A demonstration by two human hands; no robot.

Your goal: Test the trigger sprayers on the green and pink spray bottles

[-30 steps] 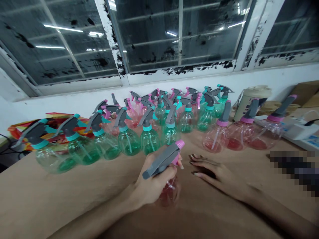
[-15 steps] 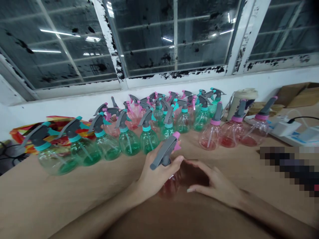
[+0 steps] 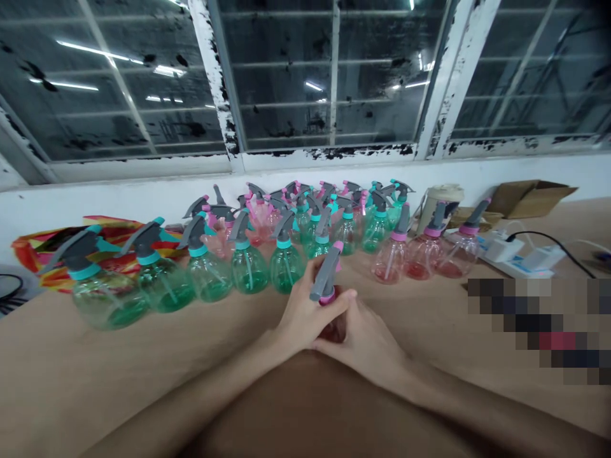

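Near the middle of the counter (image 3: 86,381), well in from its left edge, a spray bottle (image 3: 326,278) with a pink collar and grey trigger head leans between two hands. The left hand (image 3: 305,313) is clamped around its neck, just below the head; the right hand (image 3: 365,336) is closed about its lower body, thumb across the near side. The left thumb meets the right fingertips, so much of the body is hidden.

Toward the right side of the counter lies a dark shape (image 3: 534,327), too pixelated to identify. Beyond the hands, a row of five green bottles (image 3: 210,280) with turquoise collars slants inward from the left edge. To the right stand three red bottles (image 3: 424,257) with pink collars, just beside a white power strip (image 3: 515,262).

Toward the far edge, a red-and-yellow bag (image 3: 38,248) lies left of a crowded bottle cluster (image 3: 348,234), with a pale jug (image 3: 442,197) and an open cardboard box (image 3: 529,198) to its right. Behind are a white wall (image 3: 105,200) and dark windows (image 3: 286,83).
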